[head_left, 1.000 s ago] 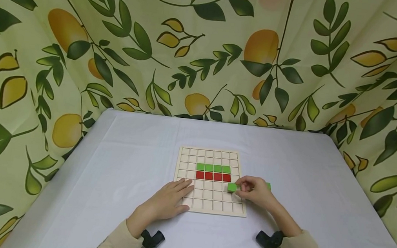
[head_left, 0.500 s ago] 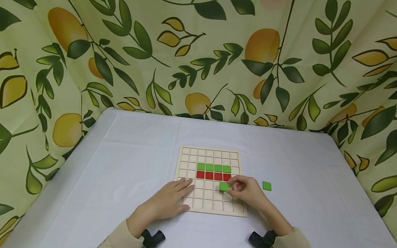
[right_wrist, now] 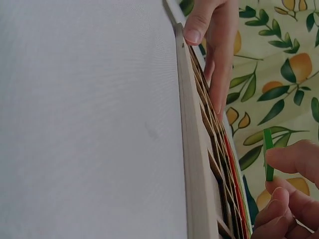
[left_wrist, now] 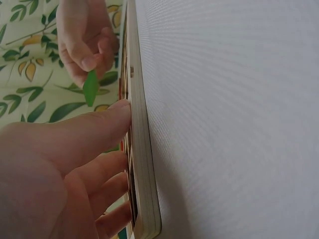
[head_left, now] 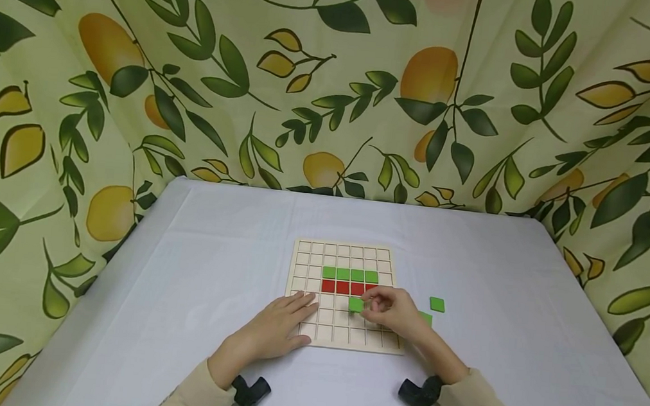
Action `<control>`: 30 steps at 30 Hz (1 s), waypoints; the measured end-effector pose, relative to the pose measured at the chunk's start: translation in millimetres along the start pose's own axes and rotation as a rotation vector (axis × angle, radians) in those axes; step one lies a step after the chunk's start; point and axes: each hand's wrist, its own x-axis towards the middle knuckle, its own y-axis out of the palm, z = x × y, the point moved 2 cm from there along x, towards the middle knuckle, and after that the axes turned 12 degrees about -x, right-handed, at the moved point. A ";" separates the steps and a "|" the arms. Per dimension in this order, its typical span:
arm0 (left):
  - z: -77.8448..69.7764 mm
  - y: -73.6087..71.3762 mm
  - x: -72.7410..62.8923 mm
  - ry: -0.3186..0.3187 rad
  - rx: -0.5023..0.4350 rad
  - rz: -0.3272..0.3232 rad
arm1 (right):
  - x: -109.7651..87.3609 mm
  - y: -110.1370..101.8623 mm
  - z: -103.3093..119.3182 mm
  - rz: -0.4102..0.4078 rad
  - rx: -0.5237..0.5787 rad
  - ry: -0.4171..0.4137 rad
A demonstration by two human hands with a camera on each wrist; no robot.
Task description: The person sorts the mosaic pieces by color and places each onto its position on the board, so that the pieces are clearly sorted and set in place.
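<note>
A pale wooden grid board (head_left: 342, 338) lies on the white table. Set in its cells are a row of green square tiles (head_left: 350, 274) and, just nearer, a row of red tiles (head_left: 343, 287). My right hand (head_left: 396, 312) pinches a single green tile (head_left: 356, 305) between thumb and fingers, over the cells nearer than the red row. In the right wrist view this tile (right_wrist: 268, 154) is raised above the board, seen edge-on. My left hand (head_left: 276, 329) rests with extended fingers on the board's left side, its thumb (left_wrist: 117, 117) at the near edge.
A loose green tile (head_left: 436, 304) lies on the table right of the board. More green (head_left: 427, 318) shows beside it, partly hidden by my right wrist. Black curved pieces (head_left: 251, 392) sit at both wrists. A fruit-patterned curtain (head_left: 334, 100) hangs behind the table.
My right hand has moved left across the board with the green tile, from the right-hand columns toward the middle. Loose green pieces behind it have come into view. The left hand stays put.
</note>
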 end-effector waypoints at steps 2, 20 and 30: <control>0.6 0.7 1.0 -0.002 0.001 0.000 | 1.7 1.9 1.1 0.001 0.008 -0.005; -0.7 0.1 1.1 0.009 0.002 -0.003 | 12.5 21.6 11.9 -0.028 0.027 0.042; -2.0 -1.0 0.0 -0.002 0.019 0.000 | 20.7 31.1 15.8 -0.030 0.006 0.066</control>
